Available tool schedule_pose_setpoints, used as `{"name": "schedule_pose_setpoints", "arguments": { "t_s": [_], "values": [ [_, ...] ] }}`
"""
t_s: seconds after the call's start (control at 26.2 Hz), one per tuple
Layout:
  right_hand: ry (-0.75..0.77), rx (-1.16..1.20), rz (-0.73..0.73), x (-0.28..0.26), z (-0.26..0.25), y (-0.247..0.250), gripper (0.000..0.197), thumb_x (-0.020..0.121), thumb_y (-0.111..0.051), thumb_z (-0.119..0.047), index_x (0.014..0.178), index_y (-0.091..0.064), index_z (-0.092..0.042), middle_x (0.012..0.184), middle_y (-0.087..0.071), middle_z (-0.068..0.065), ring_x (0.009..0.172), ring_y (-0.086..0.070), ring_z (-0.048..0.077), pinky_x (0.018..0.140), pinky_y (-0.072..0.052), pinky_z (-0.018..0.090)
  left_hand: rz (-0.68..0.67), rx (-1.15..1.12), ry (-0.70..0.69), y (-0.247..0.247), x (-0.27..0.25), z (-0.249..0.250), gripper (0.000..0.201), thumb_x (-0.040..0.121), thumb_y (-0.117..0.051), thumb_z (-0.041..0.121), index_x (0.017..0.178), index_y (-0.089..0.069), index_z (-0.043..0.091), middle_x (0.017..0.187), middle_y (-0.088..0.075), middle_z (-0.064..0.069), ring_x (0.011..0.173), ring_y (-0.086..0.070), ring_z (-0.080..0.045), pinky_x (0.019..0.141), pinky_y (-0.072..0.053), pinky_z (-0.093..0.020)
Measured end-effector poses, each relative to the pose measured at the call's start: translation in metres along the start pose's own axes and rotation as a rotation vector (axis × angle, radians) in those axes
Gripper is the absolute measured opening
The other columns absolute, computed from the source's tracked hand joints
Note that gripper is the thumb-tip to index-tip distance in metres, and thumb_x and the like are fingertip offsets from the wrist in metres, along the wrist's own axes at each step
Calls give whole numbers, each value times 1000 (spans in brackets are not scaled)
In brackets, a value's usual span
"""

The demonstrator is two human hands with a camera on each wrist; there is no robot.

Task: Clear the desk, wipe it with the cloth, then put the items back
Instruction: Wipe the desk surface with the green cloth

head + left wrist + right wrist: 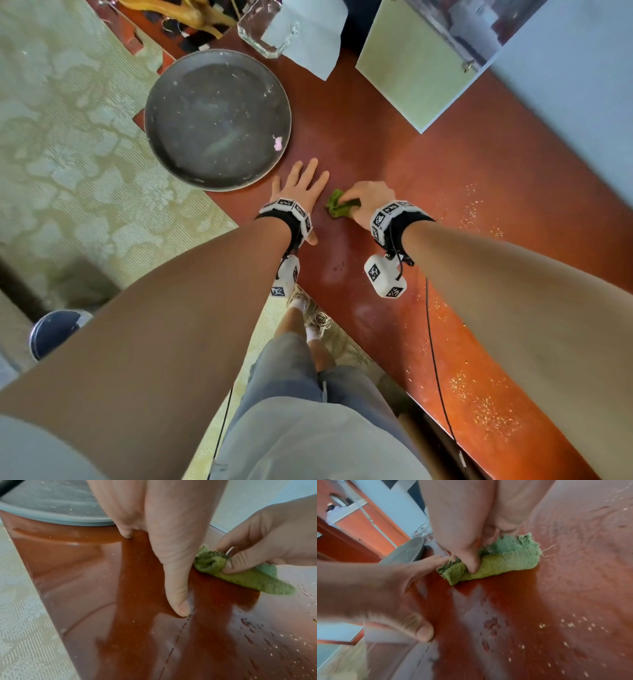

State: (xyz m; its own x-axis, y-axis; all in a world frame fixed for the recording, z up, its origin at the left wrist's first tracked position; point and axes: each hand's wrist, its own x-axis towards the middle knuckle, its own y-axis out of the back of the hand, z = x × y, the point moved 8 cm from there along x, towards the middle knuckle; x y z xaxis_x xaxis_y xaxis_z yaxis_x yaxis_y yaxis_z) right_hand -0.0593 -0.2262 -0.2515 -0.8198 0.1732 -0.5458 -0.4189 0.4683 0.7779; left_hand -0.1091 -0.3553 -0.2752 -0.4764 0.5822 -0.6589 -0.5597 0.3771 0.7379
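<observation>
Your right hand (368,198) grips a bunched green cloth (337,207) and presses it onto the red-brown desk (394,144), roughly midway across its width and nearer the edge where you stand than the far end. The thumb and curled fingers pinch the wad from above (the right wrist view shows the thumb dug into its folds).

Your left hand (301,192) lies flat on the desk just beside the cloth, fingers straight and spread, holding nothing. Its index finger looks to touch or nearly touch the cloth's near end.

The cloth is squeezed into a short roll. Its long axis runs across your right palm, one tip pointing toward your left hand, the other toward the scattered pale crumbs (479,219) that lie along the desk's edge on your right. Those crumbs sit well apart from the cloth, on the side away from your left hand, so the right hand is the nearer one to sweep them.

Wet droplets (491,624) mark the surface just behind the cloth, toward your body.

A round grey tray (217,118) overhangs the desk's left edge, near your left fingertips. A glass block (263,29), a sheet of paper (308,37) and a pale board (414,68) remain at the far end, so clearing looks incomplete while wiping is under way.
</observation>
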Motion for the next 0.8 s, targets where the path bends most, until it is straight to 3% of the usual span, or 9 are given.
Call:
{"name": "schedule_pose_setpoints", "arguments": {
  "t_s": [0.23,0.38,0.5,0.57,0.69,0.8],
  "values": [
    [199,-130,-277,-36,-27,-46,27,90,-64,-22,108,-73,-41,114,-66,-14,106,-61,18,93,-51,35,13,56,12,7,-4,6,148,50,-92,51,156,9,23,161,21,-5,149,12,-32,118,-14,-58],
    [227,-220,-398,-57,-26,-69,36,89,-60,-13,106,-73,-42,113,-68,-14,99,-65,19,88,-54,34,-3,55,35,10,-9,11,143,56,-92,42,156,7,19,161,19,-8,149,11,-34,119,-14,-54],
    [253,-301,-495,-74,-20,-80,44,89,-52,-5,107,-74,-39,113,-70,-10,96,-66,22,85,-55,32,-11,33,46,10,-13,20,133,61,-91,32,156,0,16,162,17,-8,149,9,-35,118,-18,-55],
    [241,-295,-550,-80,-16,-83,41,87,-55,-6,104,-76,-37,111,-71,-11,95,-67,20,85,-55,32,-21,9,42,11,-16,23,125,64,-90,30,155,-6,16,162,14,-9,149,7,-36,116,-22,-57],
    [130,-88,-510,-78,-5,-63,28,78,-68,-17,97,-78,-35,98,-74,-14,92,-67,11,89,-55,32,-42,-3,3,16,-19,30,119,65,-89,33,154,-12,17,162,5,-8,149,1,-35,114,-24,-59],
    [13,145,-383,-73,12,-23,34,75,-69,-15,102,-76,-33,89,-72,-12,91,-65,11,83,-53,28,-4,15,-62,29,-13,41,115,65,-88,37,153,-17,17,162,-4,-5,148,-6,-34,111,-27,-59]
  ]
}}
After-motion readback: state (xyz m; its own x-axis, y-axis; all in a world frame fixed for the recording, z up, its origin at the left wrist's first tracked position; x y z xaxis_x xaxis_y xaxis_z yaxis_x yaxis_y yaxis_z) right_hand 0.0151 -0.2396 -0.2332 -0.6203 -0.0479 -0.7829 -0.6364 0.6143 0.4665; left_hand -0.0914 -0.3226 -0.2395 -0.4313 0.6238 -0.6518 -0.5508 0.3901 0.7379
